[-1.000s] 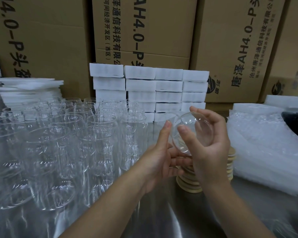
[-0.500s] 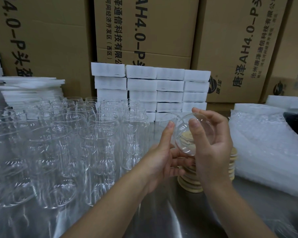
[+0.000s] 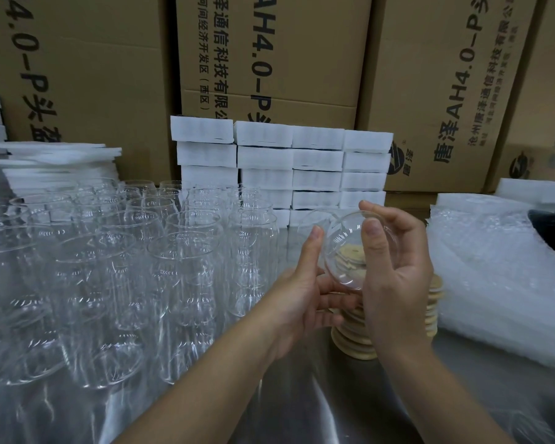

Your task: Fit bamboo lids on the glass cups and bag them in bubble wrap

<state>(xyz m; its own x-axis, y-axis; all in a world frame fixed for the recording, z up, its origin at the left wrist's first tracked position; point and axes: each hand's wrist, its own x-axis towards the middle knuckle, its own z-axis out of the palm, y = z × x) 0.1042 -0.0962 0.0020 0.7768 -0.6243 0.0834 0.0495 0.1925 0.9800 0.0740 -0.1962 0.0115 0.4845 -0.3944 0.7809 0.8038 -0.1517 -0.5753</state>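
Glass cup (image 3: 343,241) has tipped further since 1.0 s ago, and its base now faces the camera more squarely. The stack of bamboo lids (image 3: 353,344) now shows through the base; nothing was visible there at 1.0 s, and only part at 0.5 s. On the right hand (image 3: 398,274), the thumb (image 3: 374,238) has slid rightward across the base.

On the shiny metal table (image 3: 302,398), rows of clear glass cups (image 3: 180,261) stand at the left; a stack of round bamboo lids (image 3: 353,346) sits right of them, with a pile of white bubble-wrap bags (image 3: 494,283) further right; a single clear glass cup (image 3: 346,251) lies sideways above the lids, gripped between the left hand (image 3: 302,299) and the right hand (image 3: 394,277); stacked white foam blocks (image 3: 285,161) stand behind the cups, before tall brown cardboard cartons (image 3: 269,52).
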